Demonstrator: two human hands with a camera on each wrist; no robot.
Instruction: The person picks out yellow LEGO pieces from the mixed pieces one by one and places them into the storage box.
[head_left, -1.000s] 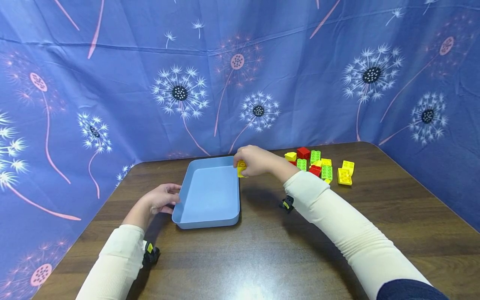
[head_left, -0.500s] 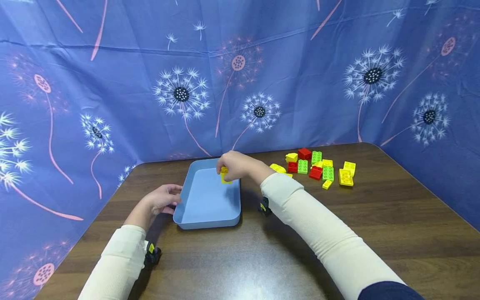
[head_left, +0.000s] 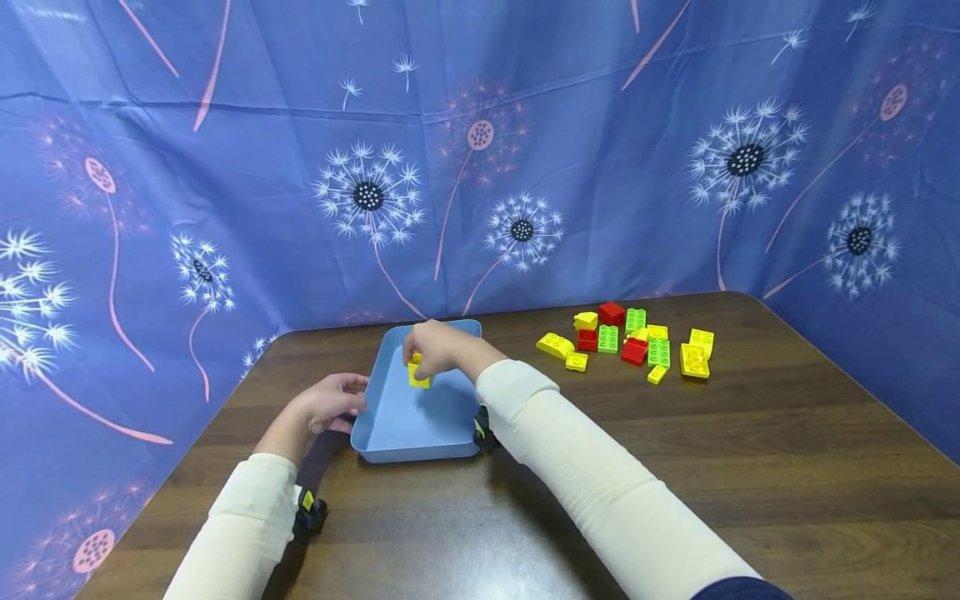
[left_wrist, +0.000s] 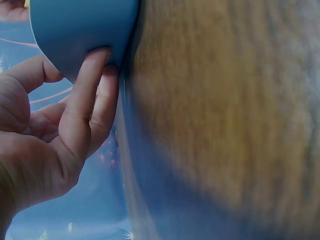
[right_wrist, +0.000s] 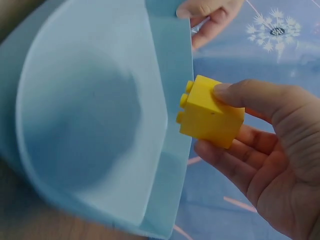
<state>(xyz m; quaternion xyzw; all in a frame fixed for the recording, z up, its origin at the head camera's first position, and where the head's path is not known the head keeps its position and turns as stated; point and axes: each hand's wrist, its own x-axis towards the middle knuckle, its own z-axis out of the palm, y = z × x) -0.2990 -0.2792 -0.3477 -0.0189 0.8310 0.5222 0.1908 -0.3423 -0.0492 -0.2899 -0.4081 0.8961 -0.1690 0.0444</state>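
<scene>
My right hand (head_left: 442,344) pinches a yellow toy building brick (right_wrist: 212,111) between thumb and fingers, its studs visible in the right wrist view. In the head view that brick hangs over the inside of a light blue tray (head_left: 416,454), apart from the tray floor. At the tray's left side, my left hand (head_left: 330,402) grips the wall. The left wrist view has its fingers (left_wrist: 85,95) against the outer wall, with the thumb at the rim. No bricks show in the visible part of the tray; my right hand covers some of its floor.
To the right of the tray lie several loose bricks: a yellow curved brick (head_left: 555,345), a red brick (head_left: 633,351), a green brick (head_left: 608,338) and a yellow brick (head_left: 694,361) among them. A patterned blue cloth (head_left: 600,167) hangs behind the wooden table (head_left: 675,467).
My right hand has carried the yellow brick leftward from the tray's right edge to above its inside. My left hand has stayed at the tray's left wall.
</scene>
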